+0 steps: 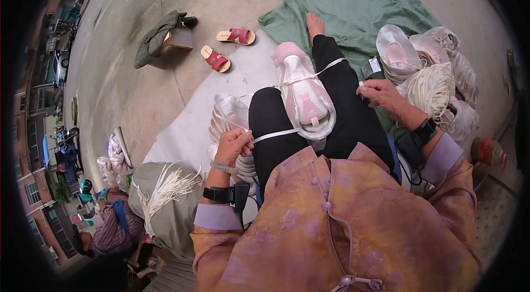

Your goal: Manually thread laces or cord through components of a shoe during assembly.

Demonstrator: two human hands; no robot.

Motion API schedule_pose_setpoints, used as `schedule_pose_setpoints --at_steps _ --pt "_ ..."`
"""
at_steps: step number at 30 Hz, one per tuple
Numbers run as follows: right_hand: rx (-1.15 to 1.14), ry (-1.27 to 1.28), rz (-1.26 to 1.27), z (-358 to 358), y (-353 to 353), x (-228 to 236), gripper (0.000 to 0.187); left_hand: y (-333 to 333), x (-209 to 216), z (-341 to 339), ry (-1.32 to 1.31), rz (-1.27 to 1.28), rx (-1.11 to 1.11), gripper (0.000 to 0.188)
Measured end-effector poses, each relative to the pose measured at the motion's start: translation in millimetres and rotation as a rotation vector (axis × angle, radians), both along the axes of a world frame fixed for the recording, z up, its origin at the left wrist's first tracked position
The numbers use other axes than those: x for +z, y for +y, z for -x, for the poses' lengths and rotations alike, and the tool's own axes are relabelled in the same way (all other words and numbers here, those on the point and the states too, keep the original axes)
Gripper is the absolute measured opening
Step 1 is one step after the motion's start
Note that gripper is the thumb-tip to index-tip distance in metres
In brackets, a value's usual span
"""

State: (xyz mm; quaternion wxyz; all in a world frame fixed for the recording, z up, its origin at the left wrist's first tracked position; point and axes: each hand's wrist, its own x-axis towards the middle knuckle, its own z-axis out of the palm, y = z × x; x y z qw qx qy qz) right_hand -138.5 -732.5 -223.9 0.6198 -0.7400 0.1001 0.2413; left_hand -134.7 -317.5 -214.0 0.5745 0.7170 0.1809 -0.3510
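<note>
Thumb and fingers of the left hand (232,148) are pinched together on a flat white lace (276,134), drawn out low across the thigh to the near end of a pink-and-white sneaker upper (303,90). Fingertips of the right hand (386,96) are closed too, on a small pale tip; whether it belongs to the same lace I cannot tell. The upper lies across the lap on black trousers (269,129), rounded pink toe pointing away, collar opening toward the body, with another length of lace crossing over its middle. It looks light, its mesh middle soft enough to buckle under a hard grip, while the padded collar and toe seem firmer; the collar rim or the side edges would be the surest hold. The lace should be limp, smooth and liable to slip, so it is best taken near its tip. Beside the left knee stands a nested stack of similar uppers (223,105); to the right, more uppers (395,52) sit around a bundle of white laces (428,90). Farther out, a green cloth (353,5) lies beyond the feet, with red slide sandals (238,36) to its left.
</note>
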Motion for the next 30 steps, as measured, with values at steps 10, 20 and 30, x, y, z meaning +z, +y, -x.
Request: schedule_pose_setpoints --at_steps 10,20,30 --pt "-0.313 0.173 -0.216 -47.1 86.1 -41.2 0.016 -78.1 10.6 -57.8 -0.332 0.221 0.347 0.018" --pt "-0.369 0.119 -0.343 -61.2 93.9 -50.2 0.005 -39.6 130.7 -154.9 -1.063 -0.124 0.271 0.021" --pt "-0.485 0.048 -0.355 -69.3 108.3 -57.3 0.004 -70.6 12.8 -60.5 -0.29 0.23 0.45 0.022"
